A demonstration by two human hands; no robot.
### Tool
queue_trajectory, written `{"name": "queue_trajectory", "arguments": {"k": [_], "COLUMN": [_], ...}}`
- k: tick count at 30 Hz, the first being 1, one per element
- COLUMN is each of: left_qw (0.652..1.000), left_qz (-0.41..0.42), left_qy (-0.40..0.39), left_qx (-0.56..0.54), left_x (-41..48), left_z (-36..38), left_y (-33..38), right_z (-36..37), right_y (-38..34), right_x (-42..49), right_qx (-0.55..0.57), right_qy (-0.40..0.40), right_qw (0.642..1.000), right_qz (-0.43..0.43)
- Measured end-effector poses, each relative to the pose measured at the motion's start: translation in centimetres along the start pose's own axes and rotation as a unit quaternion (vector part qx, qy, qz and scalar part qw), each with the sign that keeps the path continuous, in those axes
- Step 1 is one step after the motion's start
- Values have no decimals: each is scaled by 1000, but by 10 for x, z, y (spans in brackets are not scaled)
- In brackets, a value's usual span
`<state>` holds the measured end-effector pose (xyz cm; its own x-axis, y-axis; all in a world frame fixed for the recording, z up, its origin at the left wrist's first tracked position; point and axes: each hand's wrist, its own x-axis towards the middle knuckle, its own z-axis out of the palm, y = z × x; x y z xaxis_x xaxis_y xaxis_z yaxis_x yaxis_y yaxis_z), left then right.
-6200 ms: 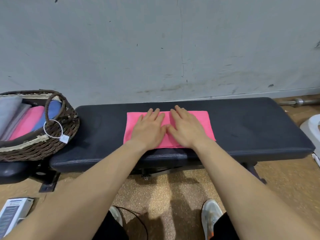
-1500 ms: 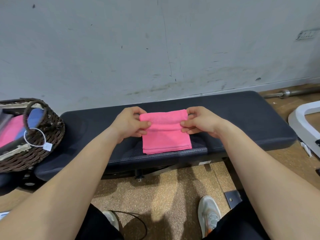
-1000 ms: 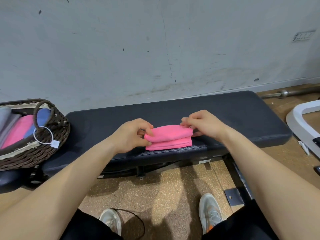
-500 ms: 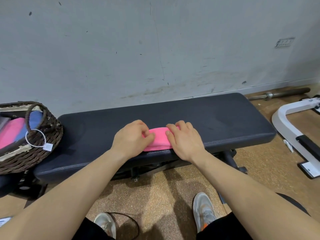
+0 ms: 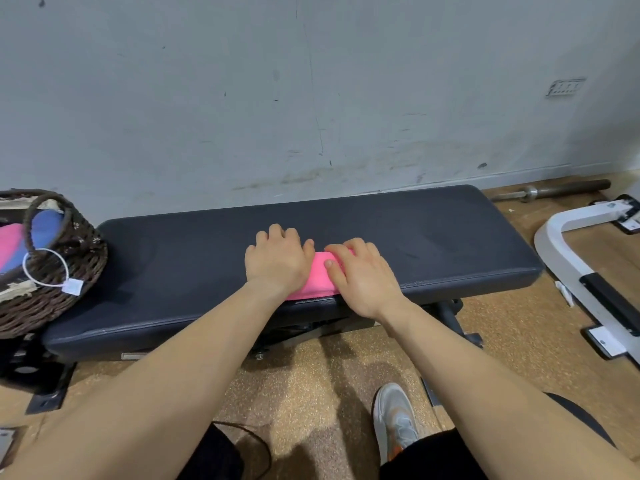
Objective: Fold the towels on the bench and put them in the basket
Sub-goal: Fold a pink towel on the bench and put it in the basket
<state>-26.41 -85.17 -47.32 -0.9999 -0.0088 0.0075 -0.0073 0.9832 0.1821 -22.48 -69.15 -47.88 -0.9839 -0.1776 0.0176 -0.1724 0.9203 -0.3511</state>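
A small folded pink towel lies near the front edge of the black padded bench, just right of its middle. My left hand covers the towel's left end with the fingers curled over it. My right hand lies over the right end, thumb on top of the cloth. Only a strip of pink shows between the two hands. A brown wicker basket stands at the bench's left end and holds a folded pink towel and a blue one.
A grey wall runs right behind the bench. A white metal frame lies on the floor to the right, with a steel bar along the wall. My shoe stands on the cork-coloured floor below the bench.
The pink towel went from a flat strip to a small folded bundle. Both hands, which pinched its far corners and brought them toward me, now rest on the bundle's ends.
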Motion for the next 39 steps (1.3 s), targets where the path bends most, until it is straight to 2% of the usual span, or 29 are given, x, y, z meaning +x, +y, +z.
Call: {"name": "queue_trajectory", "arguments": {"k": [2, 4, 6, 9, 16, 20, 23, 25, 28, 30, 35, 39], "left_qw": [1000, 998, 996, 995, 996, 996, 995, 987, 970, 974, 987, 988], "left_qz": [7, 6, 0, 14, 13, 57, 81, 146, 239, 226, 128, 99], "left_qy": [23, 52, 74, 66, 85, 61, 64, 66, 29, -6, -83, -67], "left_qx": [13, 30, 52, 78, -2, -33, -11, 16, 26, 14, -53, -100], "left_x": [-4, -8, -12, -14, -4, 2, 2, -3, -14, -22, -49, -76], "left_z": [7, 12, 13, 18, 24, 27, 25, 21, 12, 0, -34, -69], "left_y": [1, 3, 2, -1, -13, -30, -34, -33, -34, -38, -48, -67], "right_z": [-9, -19, -27, -23, 15, 21, 23, 22, 19, 14, -13, -35], "right_y": [-1, -11, -27, -46, -13, -6, -5, -3, -3, -4, -15, -44], "right_x": [3, 8, 16, 28, 32, 29, 31, 30, 20, 13, -4, -17], "right_qx": [-15, -41, -22, -2, -43, -56, -60, -57, -54, -44, 22, 191], "right_qy": [12, 59, 91, 83, 53, 49, 46, 46, 73, 74, -46, -73], "right_qw": [1000, 996, 993, 995, 994, 995, 996, 997, 995, 995, 997, 977], "right_qz": [12, 45, 68, 60, 80, 63, 47, 17, -28, -47, -58, -60]}}
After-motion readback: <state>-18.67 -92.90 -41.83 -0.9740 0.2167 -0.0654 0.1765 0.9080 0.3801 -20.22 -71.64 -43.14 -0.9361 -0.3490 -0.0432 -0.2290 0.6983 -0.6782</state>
